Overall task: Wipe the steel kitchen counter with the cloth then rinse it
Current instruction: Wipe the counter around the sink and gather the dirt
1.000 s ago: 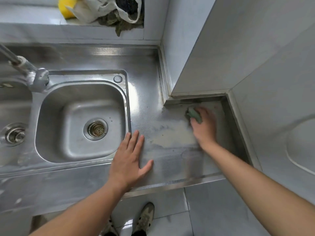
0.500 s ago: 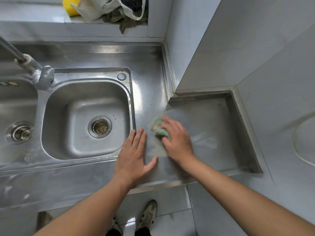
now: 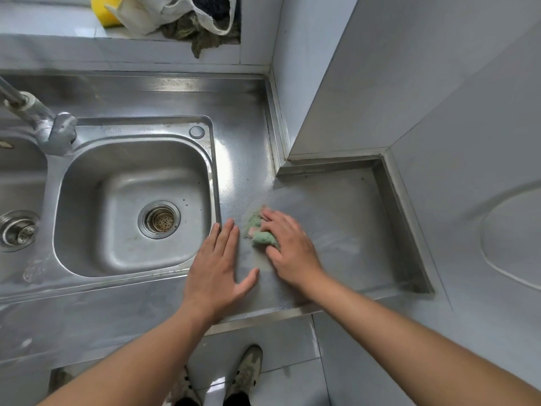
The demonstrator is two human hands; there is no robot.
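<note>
The right hand (image 3: pixel 292 254) gripped the green cloth (image 3: pixel 260 237), fingers curled over it, pressing it onto the steel desk (image 3: pixel 345 227) near the sink basin (image 3: pixel 87 200). The left hand (image 3: pixel 216 268) lay flat just beside the cloth, fingers straight and slightly spread.

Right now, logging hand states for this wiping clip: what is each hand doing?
Left hand: open, fingers straight, flat on the steel counter, holding nothing.
Right hand: grips the green cloth, pressing it to the counter.
</note>
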